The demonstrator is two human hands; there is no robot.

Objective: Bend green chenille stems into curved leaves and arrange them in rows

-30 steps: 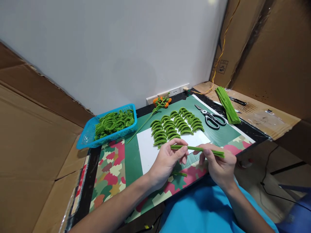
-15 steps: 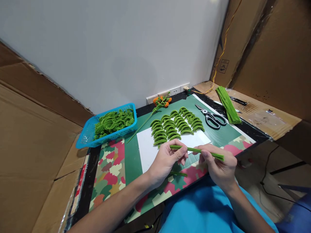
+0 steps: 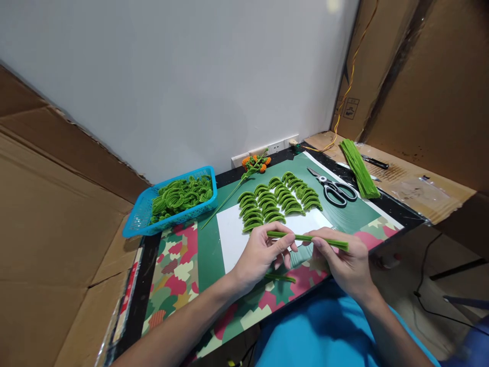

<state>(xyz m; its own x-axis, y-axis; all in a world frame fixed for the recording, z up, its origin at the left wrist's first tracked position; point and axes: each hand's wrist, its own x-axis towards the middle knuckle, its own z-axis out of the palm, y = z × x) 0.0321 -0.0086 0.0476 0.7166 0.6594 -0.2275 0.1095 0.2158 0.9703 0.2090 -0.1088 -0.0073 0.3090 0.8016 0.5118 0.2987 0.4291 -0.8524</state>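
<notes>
Both my hands hold one straight green pipe cleaner (image 3: 303, 238) level above the near edge of the table. My left hand (image 3: 262, 255) pinches its left end between thumb and fingers. My right hand (image 3: 344, 260) is closed round its right part, with the tip sticking out past the thumb. A short green piece (image 3: 280, 278) lies on the mat below my left hand. Beyond my hands, several rows of bent green pieces (image 3: 278, 199) lie on the white sheet (image 3: 233, 234) and the green mat.
A blue basket (image 3: 139, 219) of curled green pieces stands at the back left. A stem with orange buds (image 3: 254, 164) lies near the wall sockets. Scissors (image 3: 334, 188) and a bundle of green pipe cleaners (image 3: 359, 168) lie at the right. Cardboard walls flank the table.
The pipe cleaner has shifted slightly left in my hands and my right fingers have regripped it. The view has tilted up a little.
</notes>
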